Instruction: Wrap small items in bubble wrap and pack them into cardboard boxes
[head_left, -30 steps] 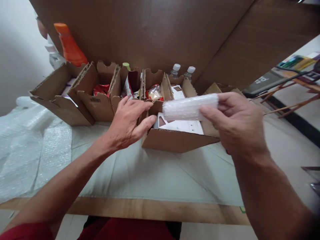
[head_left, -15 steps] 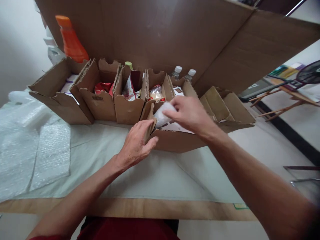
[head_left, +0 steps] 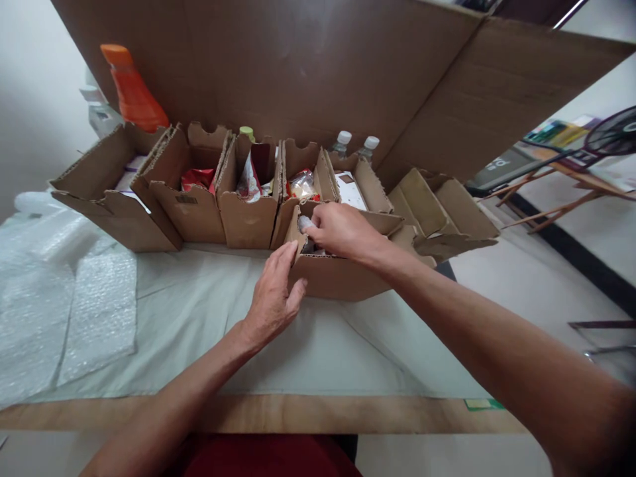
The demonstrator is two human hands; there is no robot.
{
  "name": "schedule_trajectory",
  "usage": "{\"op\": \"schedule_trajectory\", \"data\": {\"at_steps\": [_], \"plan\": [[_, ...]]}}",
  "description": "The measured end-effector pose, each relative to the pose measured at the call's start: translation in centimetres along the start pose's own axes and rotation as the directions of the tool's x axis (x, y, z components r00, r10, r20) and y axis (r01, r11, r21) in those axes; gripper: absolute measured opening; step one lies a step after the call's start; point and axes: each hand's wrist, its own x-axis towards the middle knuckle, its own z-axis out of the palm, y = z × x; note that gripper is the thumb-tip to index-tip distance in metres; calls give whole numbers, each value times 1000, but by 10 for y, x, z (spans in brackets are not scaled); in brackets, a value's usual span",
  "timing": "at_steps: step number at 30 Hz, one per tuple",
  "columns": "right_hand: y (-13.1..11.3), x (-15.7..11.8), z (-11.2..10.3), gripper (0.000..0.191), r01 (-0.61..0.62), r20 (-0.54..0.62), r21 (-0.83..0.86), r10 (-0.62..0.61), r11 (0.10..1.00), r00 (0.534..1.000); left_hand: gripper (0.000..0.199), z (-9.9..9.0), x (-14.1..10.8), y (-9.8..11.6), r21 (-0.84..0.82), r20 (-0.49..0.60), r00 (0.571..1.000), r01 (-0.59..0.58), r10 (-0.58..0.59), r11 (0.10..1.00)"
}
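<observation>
A cardboard box (head_left: 342, 278) lies lengthwise in front of a row of similar boxes. My right hand (head_left: 342, 228) reaches into its open top, fingers closed on a small whitish wrapped bundle (head_left: 306, 224). Only the bundle's left end shows; my fingers and the box wall hide the rest. Against the box's left end rests my left hand (head_left: 275, 288), its fingers stretched out and its thumb apart, holding nothing.
Behind stand cardboard boxes (head_left: 251, 218) holding packets. An orange bottle (head_left: 134, 93) and two white-capped bottles (head_left: 368, 147) rise behind them, before a tall cardboard panel (head_left: 278, 73). Bubble wrap (head_left: 99, 311) covers the table's left. At right are slanted cardboard dividers (head_left: 447, 212).
My right hand has lowered the wrapped bundle deeper into the front box. My left hand stays at the box's left end. The view has shifted slightly.
</observation>
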Motion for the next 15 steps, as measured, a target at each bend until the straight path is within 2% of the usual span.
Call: {"op": "schedule_trajectory", "data": {"at_steps": [3, 5, 7, 10, 12, 13, 14, 15], "plan": [[-9, 7, 7, 20, 20, 22, -168, -17, 986, 1000, 68, 1, -1, 2, 6, 0, 1000, -1, 1, 1000], [-13, 10, 8, 21, 31, 54, -181, -21, 983, 998, 69, 2, -3, 3, 7, 6, 1000, 12, -12, 1000], [-12, 5, 0, 22, 28, 43, -124, -23, 992, 999, 69, 2, -4, 3, 10, 16, 999, 31, -31, 999], [2, -25, -21, 31, 38, -6, -4, -38, 999, 999, 69, 0, -7, 1, 15, 18, 999, 31, -31, 999], [21, -61, -32, 33, 19, -111, 82, -10, 996, 994, 66, -3, -8, -2, 17, 25, 999, 33, -33, 999], [33, -83, -34, 29, 19, -290, 234, 51, 972, 956, 65, -5, -9, -3, 20, 32, 999, 43, -44, 999], [47, -105, -32, 24, 30, -477, 342, 146, 939, 867, 64, -6, -10, -5, 24, 36, 998, 53, -54, 998], [62, -128, -26, 18, 13, -642, 403, 273, 915, 717, 64, -8, -11, -6, 28, 41, 997, 66, -67, 997]]}}
